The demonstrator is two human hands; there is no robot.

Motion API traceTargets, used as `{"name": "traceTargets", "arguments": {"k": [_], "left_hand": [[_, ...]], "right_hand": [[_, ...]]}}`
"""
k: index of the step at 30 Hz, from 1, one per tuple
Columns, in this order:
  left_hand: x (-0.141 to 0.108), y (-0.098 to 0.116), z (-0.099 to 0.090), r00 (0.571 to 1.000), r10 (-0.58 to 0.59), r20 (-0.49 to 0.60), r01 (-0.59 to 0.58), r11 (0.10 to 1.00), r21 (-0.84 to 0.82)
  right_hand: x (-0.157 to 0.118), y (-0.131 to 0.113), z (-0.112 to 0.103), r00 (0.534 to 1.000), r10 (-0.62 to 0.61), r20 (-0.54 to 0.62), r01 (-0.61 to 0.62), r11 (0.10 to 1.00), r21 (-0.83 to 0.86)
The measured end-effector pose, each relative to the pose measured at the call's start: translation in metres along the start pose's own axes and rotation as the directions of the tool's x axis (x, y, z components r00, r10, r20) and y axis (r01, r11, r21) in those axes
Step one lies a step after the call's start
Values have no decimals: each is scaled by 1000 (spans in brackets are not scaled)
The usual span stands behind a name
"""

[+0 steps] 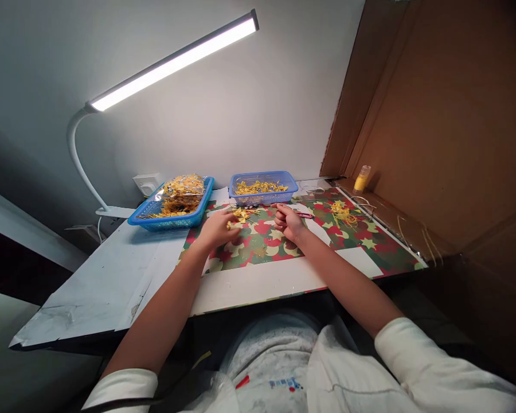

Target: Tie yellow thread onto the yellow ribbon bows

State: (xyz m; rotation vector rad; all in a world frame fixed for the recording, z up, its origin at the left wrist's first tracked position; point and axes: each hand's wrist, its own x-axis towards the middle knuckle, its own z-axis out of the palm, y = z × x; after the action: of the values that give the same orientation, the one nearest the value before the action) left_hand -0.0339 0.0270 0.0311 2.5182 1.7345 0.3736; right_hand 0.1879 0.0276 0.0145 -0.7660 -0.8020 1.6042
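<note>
Yellow pieces (242,214) beside left hand (217,229), right hand (287,222) curled

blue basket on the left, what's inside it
The blue basket holds loose yellow pieces and a clear plastic bag of more; whatever lies beneath them is covered.

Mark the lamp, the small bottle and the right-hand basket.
Lamp (176,64), head view, on its lit bar.
Small bottle (360,183), head view, on its yellow lower part.
Right-hand basket (263,198), head view, on its front wall.
</note>
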Motion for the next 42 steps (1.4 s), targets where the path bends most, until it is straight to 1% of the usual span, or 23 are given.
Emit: {"name": "traceTargets", "arguments": {"k": [1, 2, 3, 4, 6, 12, 17, 20, 23, 25, 27, 28, 29, 31, 33, 34, 35, 36, 38, 40, 42], "left_hand": [[-1, 5, 4, 984, 177, 17, -176, 983, -52], [-2, 10, 8, 953, 301, 33, -295, 949, -112], [-3, 15, 12, 919, 390, 59, -376, 911, -169], [-4, 18, 15, 893, 443, 71, -422, 883, -208], [-5, 23, 20, 869, 492, 53, -466, 849, -250], [-2, 23, 29, 866, 498, 38, -462, 827, -321], [2, 25, 38, 861, 508, -27, -491, 817, -301], [3, 27, 40, 855, 519, -27, -502, 813, -295], [4, 25, 38, 858, 513, -28, -491, 803, -338], [6, 21, 34, 885, 454, -105, -458, 803, -382], [13, 22, 25, 908, 340, -246, -415, 809, -416], [18, 25, 18, 905, 288, -313, -404, 811, -424], [24, 32, 10, 890, 258, -376, -411, 811, -417], [42, 55, -6, 835, 274, -478, -470, 808, -357], [64, 90, -21, 779, 334, -531, -542, 785, -302], [76, 109, -26, 766, 365, -529, -566, 772, -288], [87, 128, -30, 764, 403, -504, -584, 765, -273], [98, 146, -33, 772, 429, -469, -586, 766, -264], [114, 173, -34, 811, 457, -365, -560, 787, -260], [122, 187, -32, 839, 449, -307, -526, 815, -243], [123, 189, -31, 855, 420, -303, -491, 844, -216]], "right_hand": [[0, 0, 0, 1000, 1, -2, -1, 1000, 2], [0, 0, 0, 1000, 1, -4, -1, 1000, 4], [0, 0, 0, 1000, 0, -6, 0, 1000, 6], [0, 0, -1, 1000, -1, -5, 1, 1000, 8], [0, 0, -1, 1000, -3, -2, 3, 1000, 10], [1, 1, -1, 1000, -2, 1, 2, 1000, 13], [1, 1, -1, 1000, -1, -9, 1, 1000, 14], [1, 1, -1, 1000, 1, -11, -1, 1000, 10], [1, 0, -1, 1000, 0, -18, 0, 1000, 9], [2, 0, 0, 1000, -3, -23, 3, 1000, 10], [2, 1, 0, 1000, -4, -26, 4, 1000, 12], [2, 2, 0, 1000, -2, -26, 2, 1000, 12], [3, 2, 0, 1000, 2, -25, -1, 1000, 11], [4, 5, -1, 1000, 7, -23, -7, 1000, 10], [6, 7, -3, 1000, 8, -20, -8, 1000, 10], [7, 8, -3, 1000, 7, -19, -7, 1000, 9], [8, 9, -4, 1000, 7, -20, -7, 1000, 7], [9, 9, -5, 1000, 9, -22, -9, 1000, 4], [12, 11, -5, 999, 16, -29, -16, 1000, -5], [13, 13, -4, 999, 25, -34, -25, 1000, -11], [14, 15, -2, 999, 29, -35, -30, 999, -11]]}}
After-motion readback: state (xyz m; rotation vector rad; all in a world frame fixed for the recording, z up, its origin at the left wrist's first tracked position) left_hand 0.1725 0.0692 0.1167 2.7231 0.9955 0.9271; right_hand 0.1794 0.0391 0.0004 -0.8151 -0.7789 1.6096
